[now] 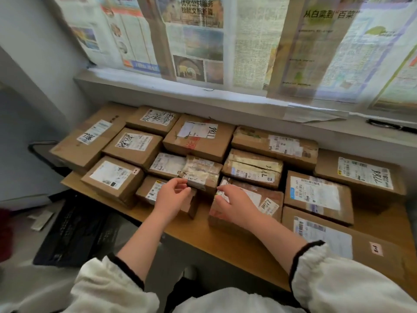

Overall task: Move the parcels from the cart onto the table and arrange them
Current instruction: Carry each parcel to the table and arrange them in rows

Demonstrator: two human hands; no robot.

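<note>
About 14 parcels [316, 195] sit packed on table [225, 240]; mostly done, I'd say, arranging left. R hand [234, 206] grips near-middle parcel [259, 199]. L hand [173, 195] curls at small taped parcel [200, 175]; can't tell if holding.

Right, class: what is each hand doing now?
Left hand: pinches the taped parcel at its near corner.
Right hand: fingers curled over the front parcel.

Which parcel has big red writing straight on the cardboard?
The tall box in the middle of the back row, with a white label marked 98LL. Red characters sit on its brown top below that label; no other parcel shows that.
</note>
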